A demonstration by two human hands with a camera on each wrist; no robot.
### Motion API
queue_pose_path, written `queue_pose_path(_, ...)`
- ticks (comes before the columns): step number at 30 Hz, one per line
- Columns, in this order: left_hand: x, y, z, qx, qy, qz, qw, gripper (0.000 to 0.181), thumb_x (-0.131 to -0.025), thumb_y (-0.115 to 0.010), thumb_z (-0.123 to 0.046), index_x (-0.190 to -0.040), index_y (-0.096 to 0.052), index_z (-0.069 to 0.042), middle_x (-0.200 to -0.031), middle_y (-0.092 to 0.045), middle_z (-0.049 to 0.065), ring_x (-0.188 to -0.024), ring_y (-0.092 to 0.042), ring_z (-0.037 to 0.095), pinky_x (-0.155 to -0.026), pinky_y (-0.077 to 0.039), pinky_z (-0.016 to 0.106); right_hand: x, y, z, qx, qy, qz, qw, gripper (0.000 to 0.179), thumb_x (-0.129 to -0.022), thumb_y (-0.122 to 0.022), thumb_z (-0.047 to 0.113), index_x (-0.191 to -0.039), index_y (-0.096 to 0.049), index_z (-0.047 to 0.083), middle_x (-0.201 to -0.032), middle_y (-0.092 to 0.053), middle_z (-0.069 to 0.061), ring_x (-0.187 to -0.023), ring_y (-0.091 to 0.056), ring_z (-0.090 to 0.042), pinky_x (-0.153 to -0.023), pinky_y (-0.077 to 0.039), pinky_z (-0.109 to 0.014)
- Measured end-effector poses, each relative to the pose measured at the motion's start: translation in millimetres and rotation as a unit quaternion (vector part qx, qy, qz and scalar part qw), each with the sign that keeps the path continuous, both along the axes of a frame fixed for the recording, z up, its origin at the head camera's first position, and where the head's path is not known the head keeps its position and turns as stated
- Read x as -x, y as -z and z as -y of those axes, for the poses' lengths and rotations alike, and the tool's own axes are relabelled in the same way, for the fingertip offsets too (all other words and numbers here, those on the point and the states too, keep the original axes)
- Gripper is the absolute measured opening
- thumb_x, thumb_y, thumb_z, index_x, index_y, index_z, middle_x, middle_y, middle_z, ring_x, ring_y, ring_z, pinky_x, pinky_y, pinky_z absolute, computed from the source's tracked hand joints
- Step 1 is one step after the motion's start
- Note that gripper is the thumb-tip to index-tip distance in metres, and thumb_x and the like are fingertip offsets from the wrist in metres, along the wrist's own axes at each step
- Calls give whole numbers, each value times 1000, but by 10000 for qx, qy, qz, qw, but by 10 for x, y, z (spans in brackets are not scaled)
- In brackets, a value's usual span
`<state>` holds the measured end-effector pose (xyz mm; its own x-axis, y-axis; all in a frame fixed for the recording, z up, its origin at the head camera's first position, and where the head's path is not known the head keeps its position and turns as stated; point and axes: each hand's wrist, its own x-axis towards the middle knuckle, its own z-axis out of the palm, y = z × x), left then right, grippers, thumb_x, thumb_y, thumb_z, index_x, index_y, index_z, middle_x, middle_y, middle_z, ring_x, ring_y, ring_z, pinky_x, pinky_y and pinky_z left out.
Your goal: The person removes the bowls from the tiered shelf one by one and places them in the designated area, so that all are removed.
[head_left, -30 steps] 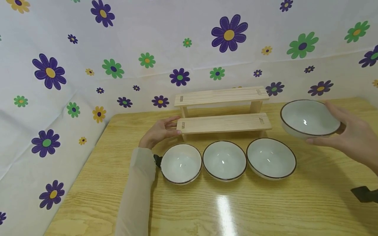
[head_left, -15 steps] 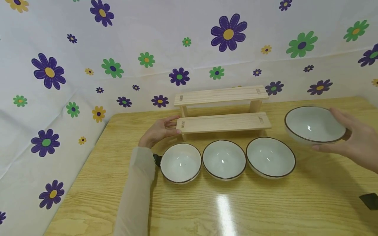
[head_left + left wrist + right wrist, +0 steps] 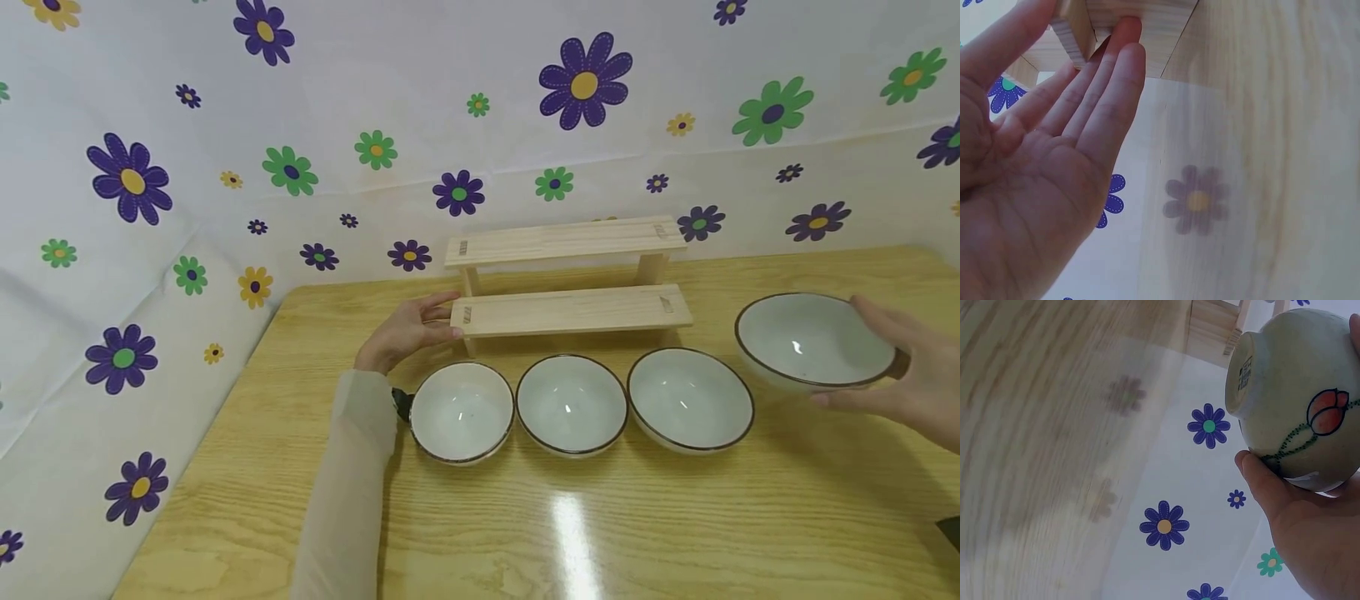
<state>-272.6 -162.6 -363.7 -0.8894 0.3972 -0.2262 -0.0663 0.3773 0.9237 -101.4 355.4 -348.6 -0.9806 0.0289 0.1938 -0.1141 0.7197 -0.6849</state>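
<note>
At the right of the head view, my right hand (image 3: 918, 371) holds a white bowl (image 3: 813, 337) with a brown rim, tilted a little and raised off the table. The right wrist view shows that bowl's outside (image 3: 1297, 394), with a painted red tulip and a foot ring. My left hand (image 3: 405, 333) grips the left end of a two-tier wooden stand (image 3: 570, 312), thumb in front and fingers behind. In the left wrist view its fingers (image 3: 1110, 106) lie almost straight against the wood. In front of the stand sit a left bowl (image 3: 462, 412), a middle bowl (image 3: 572, 404) and a right bowl (image 3: 690, 400).
The wood-grain table (image 3: 247, 467) meets a flower-printed cloth (image 3: 322, 100) at the back and left. The stand's upper shelf (image 3: 566, 242) rises behind the lower one. A dark strap end (image 3: 402, 404) shows beside the left bowl.
My right hand has moved right and down toward the front with its bowl. The left hand, the stand and the three bowls in the row stay where they were.
</note>
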Motion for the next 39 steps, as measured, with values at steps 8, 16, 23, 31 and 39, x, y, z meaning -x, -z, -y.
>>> queue_pose_path(8,17,16,-4,-20,-66,56,10000,76,-94,-74,-2,-160,-38,-9,-150,-53,21,-135,-54,36,-114,-42,48,-14,7,-7,-79,-6,189,9998,123,-71,-92,1,-158,-6,-13,-143,-24,-51,-106,-53,-40,-71,-31,6)
queue_pose_path(16,4,18,1,-41,-21,43,10000,76,-94,-74,-3,-160,-37,-9,-150,-53,21,-135,-54,36,-114,-43,47,-24,90,-41,-285,-53,215,9993,124,-68,-95,3,-156,-10,-16,-139,-28,-53,-108,-50,-43,-70,-29,5)
queue_pose_path(23,1,7,6,-156,17,64,9999,75,-94,-72,0,-160,-37,-7,-150,-52,22,-135,-54,37,-113,-43,47,-26,176,-91,-384,-201,464,9980,125,-69,-94,4,-155,-7,-18,-143,-21,-55,-104,-40,-66,-70,-29,6)
queue_pose_path(31,8,10,12,-53,52,35,10000,75,-95,-72,-2,-160,-37,-7,-151,-52,22,-135,-54,36,-114,-42,47,-38,209,-161,-538,-314,808,9948,124,-70,-94,8,-156,-8,-17,-142,-22,-56,-106,-41,-70,-67,-29,3)
queue_pose_path(39,14,6,1,-33,39,13,10000,75,-95,-73,-3,-161,-36,-8,-151,-51,21,-136,-54,36,-115,-42,48,-45,276,-274,-391,-729,770,9936,124,-68,-92,-2,-153,-3,-21,-138,-26,-57,-108,-51,-49,-75,-32,3)
